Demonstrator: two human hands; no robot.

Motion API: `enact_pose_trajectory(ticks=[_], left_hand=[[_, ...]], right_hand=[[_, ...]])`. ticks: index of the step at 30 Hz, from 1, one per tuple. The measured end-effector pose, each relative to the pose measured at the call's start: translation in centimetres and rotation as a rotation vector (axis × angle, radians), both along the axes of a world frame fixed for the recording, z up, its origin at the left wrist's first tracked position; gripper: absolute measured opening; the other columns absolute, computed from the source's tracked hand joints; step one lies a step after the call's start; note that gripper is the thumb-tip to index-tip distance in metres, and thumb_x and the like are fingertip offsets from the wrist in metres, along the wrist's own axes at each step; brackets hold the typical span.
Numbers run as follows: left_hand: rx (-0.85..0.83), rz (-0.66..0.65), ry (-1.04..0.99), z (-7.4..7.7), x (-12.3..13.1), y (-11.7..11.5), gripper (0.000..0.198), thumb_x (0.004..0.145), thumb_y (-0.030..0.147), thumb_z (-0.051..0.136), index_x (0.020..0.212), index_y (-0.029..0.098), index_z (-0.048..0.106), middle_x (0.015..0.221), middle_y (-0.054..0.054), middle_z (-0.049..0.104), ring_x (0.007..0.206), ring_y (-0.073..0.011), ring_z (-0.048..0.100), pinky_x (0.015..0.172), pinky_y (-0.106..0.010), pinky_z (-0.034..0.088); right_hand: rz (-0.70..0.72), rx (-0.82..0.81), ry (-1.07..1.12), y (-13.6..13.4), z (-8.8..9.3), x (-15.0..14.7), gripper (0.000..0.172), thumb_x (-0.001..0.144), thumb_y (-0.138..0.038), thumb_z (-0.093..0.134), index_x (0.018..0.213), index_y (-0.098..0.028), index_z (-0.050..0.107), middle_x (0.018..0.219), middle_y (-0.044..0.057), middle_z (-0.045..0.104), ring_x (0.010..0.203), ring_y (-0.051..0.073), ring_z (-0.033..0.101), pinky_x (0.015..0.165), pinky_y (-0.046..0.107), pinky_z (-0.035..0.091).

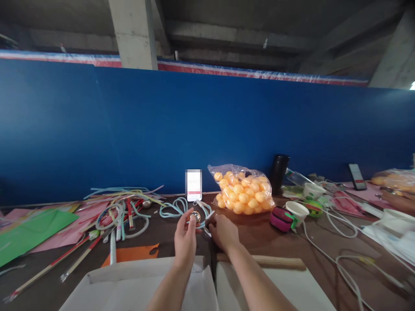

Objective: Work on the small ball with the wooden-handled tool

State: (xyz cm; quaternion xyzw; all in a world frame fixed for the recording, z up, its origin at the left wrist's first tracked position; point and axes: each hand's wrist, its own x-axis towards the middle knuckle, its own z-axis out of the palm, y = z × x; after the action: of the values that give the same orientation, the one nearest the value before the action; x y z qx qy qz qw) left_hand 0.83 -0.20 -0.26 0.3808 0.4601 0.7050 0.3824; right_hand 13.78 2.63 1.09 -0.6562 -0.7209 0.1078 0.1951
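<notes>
Metal glints at your left fingertips: a small round silver piece sits pinched in your left hand, just above the worktop. It touches the loops of pale blue cord that lie just beyond that hand. Your right hand rests knuckles-up on the worktop just beside the left, with its fingers curled down near a small white strip. I cannot tell whether it grips anything. The two hands are close but apart.

A light pinch at the rim looks best to me, with your right hand steadying the cord so the loops don't drag.

Beyond your right hand, a clear plastic bag holds a heap of orange balls. Further right stand two white cups; their contents don't show. Under your wrists lie two shallow white boxes with their flaps open.
</notes>
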Motion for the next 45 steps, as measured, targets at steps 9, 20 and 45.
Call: enact_pose_trajectory(ticks=[9,20,45], left_hand=[[0.002,0.01,0.007,0.28,0.16,-0.24,0.054,0.074,0.052,0.064,0.115,0.015,0.063,0.091,-0.01,0.068,0.075,-0.0188,0.064,0.061,-0.028,0.053],[0.006,0.005,0.004,0.51,0.21,-0.28,0.053,0.074,0.05,0.065,0.114,0.015,0.064,0.091,-0.01,0.068,0.075,-0.0186,0.065,0.06,-0.027,0.053],[0.005,-0.001,-0.001,0.81,0.32,-0.58,0.055,0.072,0.052,0.066,0.113,0.016,0.065,0.091,-0.01,0.068,0.075,-0.02,0.065,0.061,-0.029,0.053]], right_hand=[[-0.023,-0.034,0.005,-0.17,0.3,-0.36,0.018,0.083,-0.032,0.056,0.094,-0.025,0.069,0.099,0.005,0.068,0.093,0.02,0.064,0.072,0.026,0.043],[-0.031,-0.026,0.001,-0.14,0.21,-0.29,0.017,0.083,-0.035,0.058,0.09,-0.024,0.069,0.099,0.006,0.068,0.091,0.02,0.065,0.07,0.026,0.043],[-0.044,0.026,-0.069,-0.33,0.09,-0.08,0.022,0.085,-0.03,0.051,0.098,-0.023,0.067,0.102,0.009,0.063,0.085,0.021,0.066,0.069,0.03,0.046]])
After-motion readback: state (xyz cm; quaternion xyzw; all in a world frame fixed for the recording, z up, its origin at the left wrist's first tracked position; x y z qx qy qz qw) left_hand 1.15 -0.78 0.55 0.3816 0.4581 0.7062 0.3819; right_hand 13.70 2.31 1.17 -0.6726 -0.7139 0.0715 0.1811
